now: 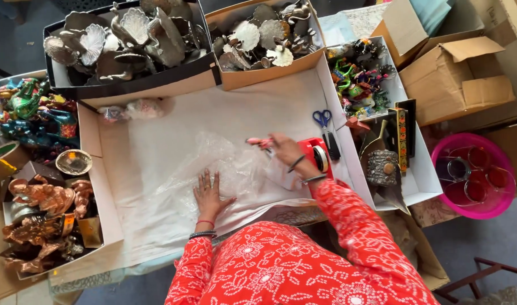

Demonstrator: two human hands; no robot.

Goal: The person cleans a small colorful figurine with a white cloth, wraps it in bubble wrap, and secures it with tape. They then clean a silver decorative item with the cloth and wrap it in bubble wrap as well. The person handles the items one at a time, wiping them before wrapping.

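My work surface is a big white shallow box lid [156, 226] filling the frame's centre. On it lie a clear plastic sheet [224, 164], blue-handled scissors [325, 127] at right, a red tape dispenser [316, 153] beside them, and a small wrapped bundle [131, 110] upper left.

A clear, crinkled plastic sheet [224, 164] lay spread flat on white paper, wrinkled and glinting. The left hand [209, 195] pressed down on its near part, palm flat and fingers splayed. The sheet reached from under that hand away toward the right hand [285, 149], with one edge lifted slightly near it. A small pink object [260, 142], narrow and lying roughly level, was pinched in the right hand's fingertips just above the sheet's far right part; what it was could not be told. It stuck out leftward from the fingers.
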